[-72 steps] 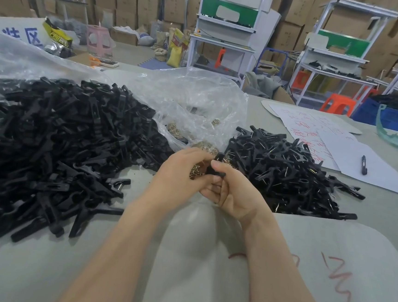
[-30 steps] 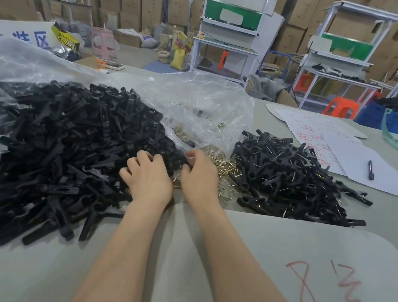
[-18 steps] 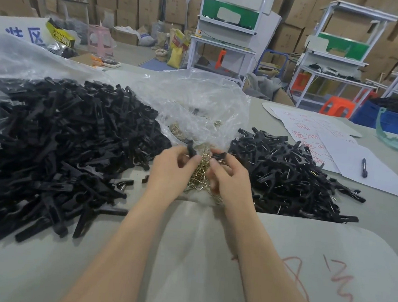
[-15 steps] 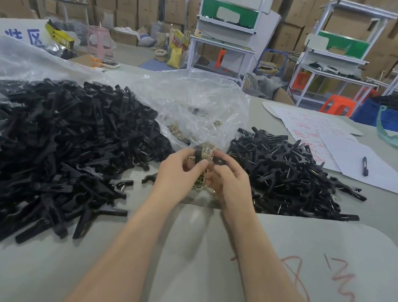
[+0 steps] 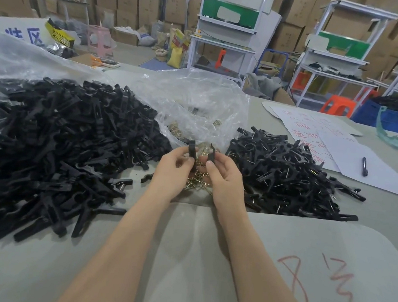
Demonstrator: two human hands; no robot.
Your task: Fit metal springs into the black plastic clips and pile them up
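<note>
On your right lay white paper sheets with red writing, a black pen resting on one. Beyond your grey table stood an orange plastic stool and stacked brown cardboard boxes.

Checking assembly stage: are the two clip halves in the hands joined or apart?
Apart. Left hand pinches one clip half, right hand the other half; gap visible between them.

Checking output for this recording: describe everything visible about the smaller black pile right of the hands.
The smaller pile is a loose heap of black plastic clips lying crisscross on the grey table. Thin metal spring wires glint in many, so they look assembled. It sits just right of the right hand, which is near its left edge; contact is unclear. White papers lie beyond it.
</note>
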